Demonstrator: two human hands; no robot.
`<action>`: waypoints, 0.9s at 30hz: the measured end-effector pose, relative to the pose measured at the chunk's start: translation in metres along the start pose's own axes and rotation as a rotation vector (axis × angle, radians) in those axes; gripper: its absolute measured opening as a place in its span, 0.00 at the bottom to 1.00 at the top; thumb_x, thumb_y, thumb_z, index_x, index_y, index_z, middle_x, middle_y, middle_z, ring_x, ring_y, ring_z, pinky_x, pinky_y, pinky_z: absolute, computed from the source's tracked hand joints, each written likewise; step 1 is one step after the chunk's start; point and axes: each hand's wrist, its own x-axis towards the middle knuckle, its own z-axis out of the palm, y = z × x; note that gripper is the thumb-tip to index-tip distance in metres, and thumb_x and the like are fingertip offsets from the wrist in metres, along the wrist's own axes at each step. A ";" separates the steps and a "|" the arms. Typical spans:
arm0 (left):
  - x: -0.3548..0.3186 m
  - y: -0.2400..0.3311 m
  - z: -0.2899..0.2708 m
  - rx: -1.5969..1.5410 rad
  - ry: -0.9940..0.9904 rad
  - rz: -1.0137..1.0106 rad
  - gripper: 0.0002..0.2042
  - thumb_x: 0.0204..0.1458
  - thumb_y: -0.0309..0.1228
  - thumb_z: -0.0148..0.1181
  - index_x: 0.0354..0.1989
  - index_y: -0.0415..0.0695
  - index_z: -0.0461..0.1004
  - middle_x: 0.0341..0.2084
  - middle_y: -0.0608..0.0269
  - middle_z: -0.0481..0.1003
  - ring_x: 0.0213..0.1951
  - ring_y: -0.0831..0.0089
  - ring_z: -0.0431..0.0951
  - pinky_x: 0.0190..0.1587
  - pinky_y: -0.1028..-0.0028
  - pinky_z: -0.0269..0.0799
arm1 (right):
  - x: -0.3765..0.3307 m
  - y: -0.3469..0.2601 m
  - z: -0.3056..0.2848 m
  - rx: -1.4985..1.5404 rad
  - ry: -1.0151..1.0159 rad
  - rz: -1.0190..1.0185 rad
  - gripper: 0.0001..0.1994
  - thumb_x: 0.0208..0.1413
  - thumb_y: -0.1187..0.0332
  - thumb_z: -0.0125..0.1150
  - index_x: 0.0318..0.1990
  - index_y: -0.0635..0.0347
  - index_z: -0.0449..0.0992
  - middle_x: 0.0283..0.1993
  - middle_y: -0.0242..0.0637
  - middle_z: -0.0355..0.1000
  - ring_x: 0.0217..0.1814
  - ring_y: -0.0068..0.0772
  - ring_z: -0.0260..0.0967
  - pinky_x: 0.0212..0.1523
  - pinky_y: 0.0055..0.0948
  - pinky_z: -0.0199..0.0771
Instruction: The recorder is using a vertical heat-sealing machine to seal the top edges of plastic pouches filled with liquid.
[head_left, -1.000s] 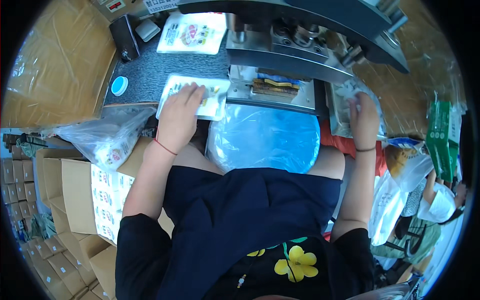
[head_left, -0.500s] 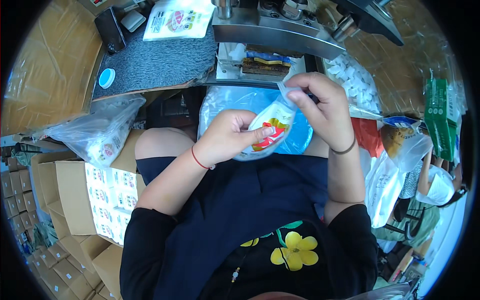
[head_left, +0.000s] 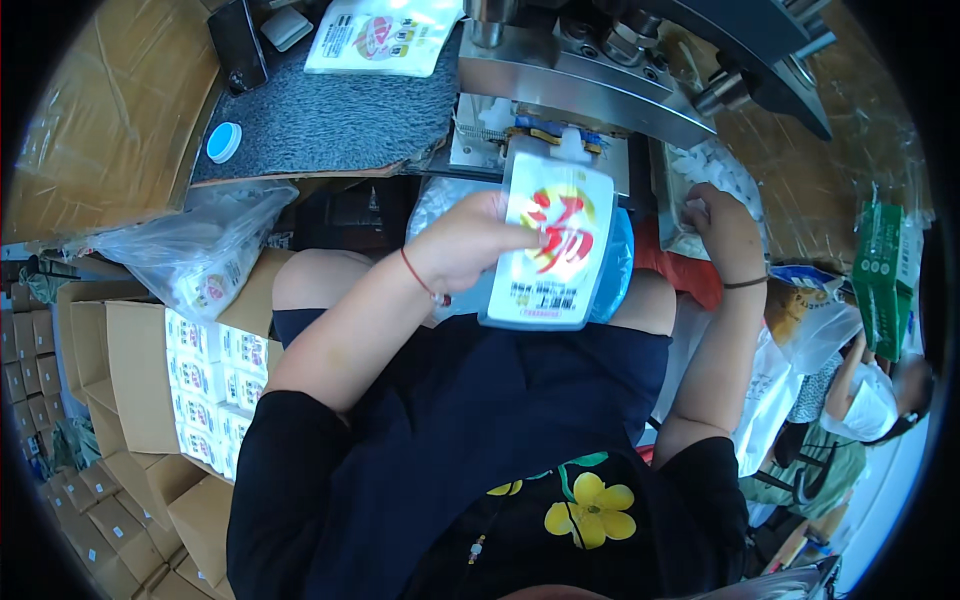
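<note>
The right hand [head_left: 728, 235] has left the spouted pouch [head_left: 555, 290] for white plastic pieces [head_left: 725, 170] at three o'clock, grip unclear; the left hand [head_left: 465, 245] alone pinches it.

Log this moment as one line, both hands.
left hand: holds printed pouch, spout end up in view | right hand: at white pieces, grip unclear | mat: another pouch, blue cap

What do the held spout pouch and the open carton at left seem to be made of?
Spout pouch: probably glossy plastic film, perhaps laminated, since its printed face catches bright highlights. Open carton: matt brown cardboard, judging by its stiff, folded flaps.
</note>
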 end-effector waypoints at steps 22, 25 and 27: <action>0.057 0.168 -0.161 2.115 0.794 0.240 0.35 0.60 0.62 0.41 0.73 0.59 0.55 0.73 0.62 0.54 0.74 0.58 0.48 0.70 0.40 0.39 | -0.019 -0.013 0.049 0.056 0.521 0.024 0.10 0.62 0.72 0.54 0.49 0.61 0.74 0.46 0.46 0.74 0.45 0.54 0.73 0.43 0.42 0.74; 0.022 0.122 -0.148 1.992 0.931 0.147 0.37 0.59 0.64 0.40 0.74 0.59 0.53 0.75 0.60 0.48 0.75 0.54 0.44 0.71 0.38 0.33 | -0.018 -0.016 0.049 0.046 0.543 0.043 0.10 0.63 0.71 0.54 0.49 0.61 0.74 0.45 0.47 0.74 0.45 0.54 0.73 0.43 0.42 0.73; 0.011 0.111 -0.146 1.954 1.008 0.180 0.38 0.58 0.64 0.42 0.74 0.56 0.53 0.74 0.50 0.46 0.75 0.50 0.43 0.70 0.37 0.31 | -0.016 -0.019 0.046 0.016 0.572 0.029 0.10 0.63 0.71 0.53 0.49 0.61 0.74 0.44 0.48 0.73 0.45 0.55 0.73 0.43 0.42 0.73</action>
